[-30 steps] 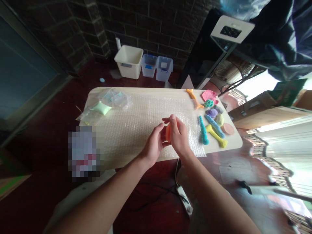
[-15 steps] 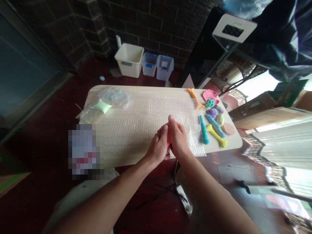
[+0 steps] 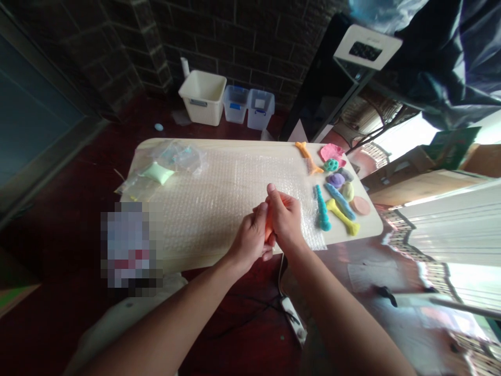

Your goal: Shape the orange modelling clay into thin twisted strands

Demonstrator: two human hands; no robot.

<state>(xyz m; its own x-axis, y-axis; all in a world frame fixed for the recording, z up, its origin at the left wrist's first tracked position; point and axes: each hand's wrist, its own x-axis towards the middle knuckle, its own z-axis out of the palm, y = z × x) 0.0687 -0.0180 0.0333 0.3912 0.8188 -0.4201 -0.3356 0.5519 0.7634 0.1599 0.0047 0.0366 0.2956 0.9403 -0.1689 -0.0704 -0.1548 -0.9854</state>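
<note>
A lump of orange modelling clay (image 3: 269, 227) is pressed between my two hands, mostly hidden by the fingers. My left hand (image 3: 250, 236) is closed around its left side, thumb on top. My right hand (image 3: 285, 216) wraps it from the right, thumb pointing up and away. Both are held over the near edge of the bubble wrap (image 3: 203, 203). To their right lie shaped clay pieces: a teal tapered piece (image 3: 323, 209), a yellow bone shape (image 3: 344, 218), a blue roll (image 3: 340, 200) and an orange bone shape (image 3: 309, 158).
A pink clay piece (image 3: 332, 153), a purple lump (image 3: 335, 180) and a flat peach disc (image 3: 360, 206) sit at the table's right end. Clear bags with a pale green packet (image 3: 158, 173) lie at the left. Bins (image 3: 203, 99) stand beyond the table; a power strip (image 3: 293, 321) is below.
My hands have closed together around the orange clay, which showed more between looser fingers a second ago. The view has shifted slightly, moving the table a little left in the picture.
</note>
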